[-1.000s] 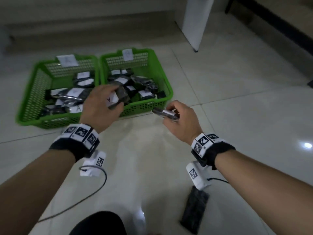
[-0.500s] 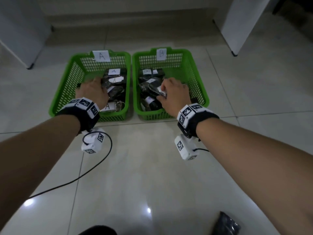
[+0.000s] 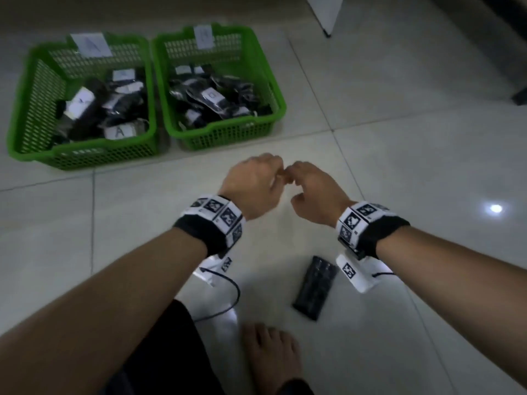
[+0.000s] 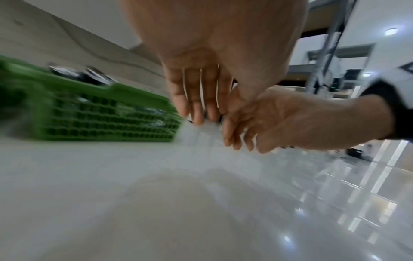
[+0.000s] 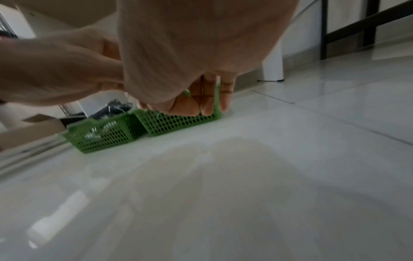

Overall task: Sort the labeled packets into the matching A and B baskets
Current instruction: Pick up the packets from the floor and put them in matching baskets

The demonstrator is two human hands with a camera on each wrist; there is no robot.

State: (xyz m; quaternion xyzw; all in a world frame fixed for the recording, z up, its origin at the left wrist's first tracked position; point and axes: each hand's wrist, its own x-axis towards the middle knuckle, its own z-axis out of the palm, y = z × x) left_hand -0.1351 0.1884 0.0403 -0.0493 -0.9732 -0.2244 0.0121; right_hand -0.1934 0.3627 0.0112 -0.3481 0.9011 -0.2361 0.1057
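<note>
Two green baskets stand side by side on the floor at the upper left: basket A [image 3: 25, 109] on the left and basket B [image 3: 265, 81] on the right, each with a paper label and several dark labeled packets inside. One dark packet [image 3: 313, 286] lies on the tiles between my forearms, near my foot. My left hand [image 3: 256, 181] and right hand [image 3: 313, 186] hang close together over the floor in front of basket B, fingers loosely down, nothing in them. The left wrist view shows my left fingers [image 4: 196, 98] straight and empty. My right fingers [image 5: 210, 100] point down, also empty.
My bare foot [image 3: 273, 357] and dark trouser leg [image 3: 159, 352] are at the bottom. A cable [image 3: 228, 295] trails from the left wrist camera. A white furniture leg [image 3: 328, 12] stands at the far top right, a dark frame [image 3: 519, 95] at the right edge.
Both hands have left the baskets and pulled back toward me, empty; the packets they carried stay in the baskets. My view has swung so the loose packet shows in full.
</note>
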